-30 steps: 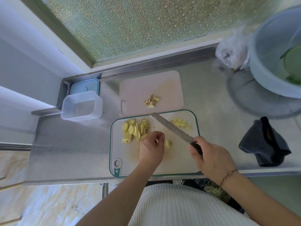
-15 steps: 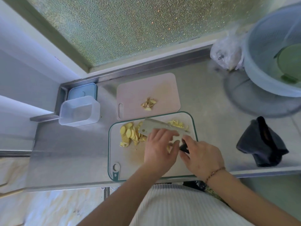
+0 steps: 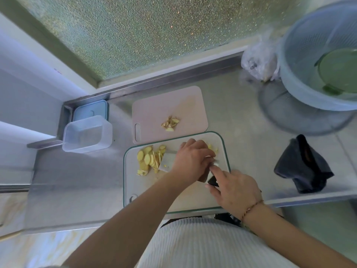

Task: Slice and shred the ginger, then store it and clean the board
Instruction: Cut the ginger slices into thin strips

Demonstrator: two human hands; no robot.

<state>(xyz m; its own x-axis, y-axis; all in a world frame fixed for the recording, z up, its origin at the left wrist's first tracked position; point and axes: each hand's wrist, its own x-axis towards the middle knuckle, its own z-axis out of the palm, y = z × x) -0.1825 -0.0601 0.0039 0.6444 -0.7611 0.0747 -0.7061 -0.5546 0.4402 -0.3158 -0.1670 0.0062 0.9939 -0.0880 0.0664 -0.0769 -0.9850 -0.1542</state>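
Ginger slices [image 3: 148,158] on green-rimmed board [image 3: 133,182] — steel counter [image 3: 77,182], frosted window [image 3: 144,31].

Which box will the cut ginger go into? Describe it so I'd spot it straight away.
Start at the steel counter under the frosted window and go to its far left corner. There a clear plastic tub stands open and empty, left of the pink board. Unlike the flat blue lid just behind it, it is see-through and deep.

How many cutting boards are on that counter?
2: a pink board at the back holding ginger scraps, and a green-rimmed board nearer the person, under both hands.
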